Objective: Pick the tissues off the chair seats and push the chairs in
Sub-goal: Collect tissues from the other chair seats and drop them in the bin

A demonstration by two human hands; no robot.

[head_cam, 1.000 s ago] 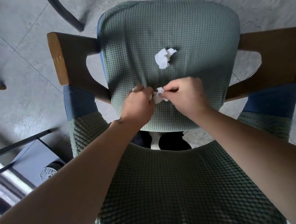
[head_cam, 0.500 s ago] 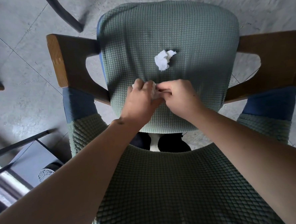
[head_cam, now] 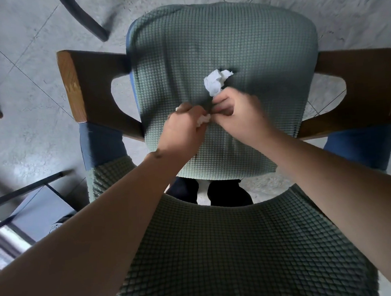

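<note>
Both arms outstretched, left hand fisted, right hand beside it with fingers loosely curled.

You had a single view, the head camera, so nothing overlapped with a second one. It looked steeply down from above the chair's backrest, which filled the bottom of the frame close to the lens, and faced forward over the seat. Both forearms ran up from the lower corners to the left hand and right hand near the centre. Beyond your fingertips lay the seat's far edge and the tiled floor. Wide-angle bending curved the wooden armrests outward either side of your fingers.
</note>
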